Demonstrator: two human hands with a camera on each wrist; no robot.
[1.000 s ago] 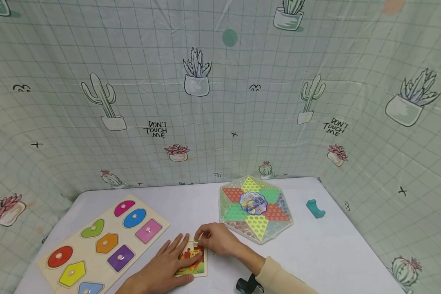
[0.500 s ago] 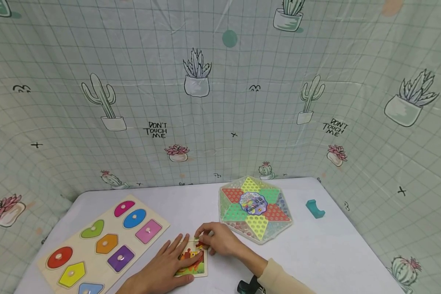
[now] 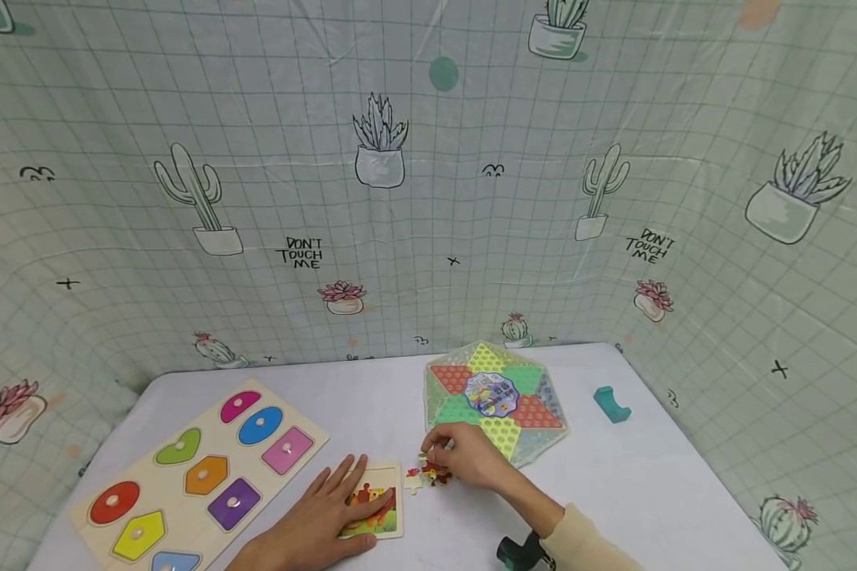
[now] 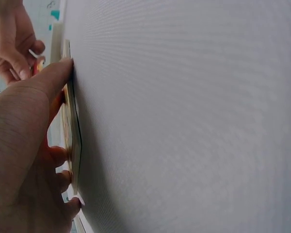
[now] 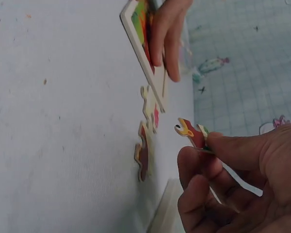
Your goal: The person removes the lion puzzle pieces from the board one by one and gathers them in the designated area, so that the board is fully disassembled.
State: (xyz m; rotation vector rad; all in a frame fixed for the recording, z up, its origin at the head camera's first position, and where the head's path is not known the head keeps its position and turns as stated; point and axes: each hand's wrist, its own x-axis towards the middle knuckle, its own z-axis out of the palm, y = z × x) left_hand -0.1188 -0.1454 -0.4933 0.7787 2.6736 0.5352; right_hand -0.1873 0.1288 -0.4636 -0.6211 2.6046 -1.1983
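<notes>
My left hand (image 3: 314, 519) lies with fingers spread over a small wooden jigsaw puzzle tray (image 3: 399, 511), thumb and fingers across its picture. The picture's lower part shows orange, red and green, while the tray's upper strip is bare wood. Right of the tray, my right hand (image 3: 471, 458) pinches a jigsaw piece (image 5: 198, 138) between thumb and fingers. That piece is brown with yellow and green areas, and is raised above the table in the right wrist view. Below it lie a pale piece with a pink patch (image 5: 149, 107) and a brown piece (image 5: 143, 155).
A wooden peg board (image 3: 214, 432) with several coloured knobbed shapes fills the left side. Behind my right hand lies a hexagonal star-patterned game board (image 3: 496, 396). Farther right is a teal curved block (image 3: 612, 404). A black device (image 3: 521, 551) sits by my right sleeve. Patterned cloth (image 3: 428, 214) encloses the table.
My right hand has moved from the tray's upper right corner to the loose pieces on the right, taking a jigsaw piece out. My left hand stays on the tray.
</notes>
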